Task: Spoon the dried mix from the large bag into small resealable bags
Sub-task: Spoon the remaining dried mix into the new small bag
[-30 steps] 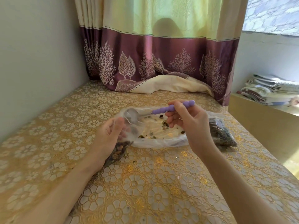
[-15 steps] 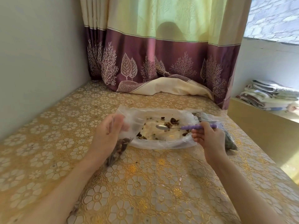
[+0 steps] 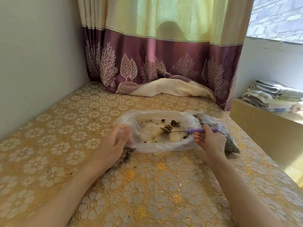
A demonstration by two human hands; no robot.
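Observation:
A large clear plastic bag (image 3: pixel 165 145) lies open on the gold patterned tablecloth (image 3: pixel 147 194), with only scattered bits of dried mix (image 3: pixel 174 123) inside. My right hand (image 3: pixel 210 141) holds a spoon (image 3: pixel 190 130) by its purple handle, its metal bowl inside the bag carrying a small heap of mix. My left hand (image 3: pixel 114 143) grips a small clear bag (image 3: pixel 124 157) partly filled with dark dried mix at the big bag's left edge. Another filled small bag (image 3: pixel 229 143) lies behind my right hand.
A purple and cream curtain (image 3: pixel 164 63) hangs at the back, its hem on the table. A grey wall stands on the left. To the right, past the table's edge, is a ledge with folded towels (image 3: pixel 272 95).
My right hand came down from above the small bag and moved right; the spoon went into the large bag and picked up some mix. My left hand stayed on the small bag.

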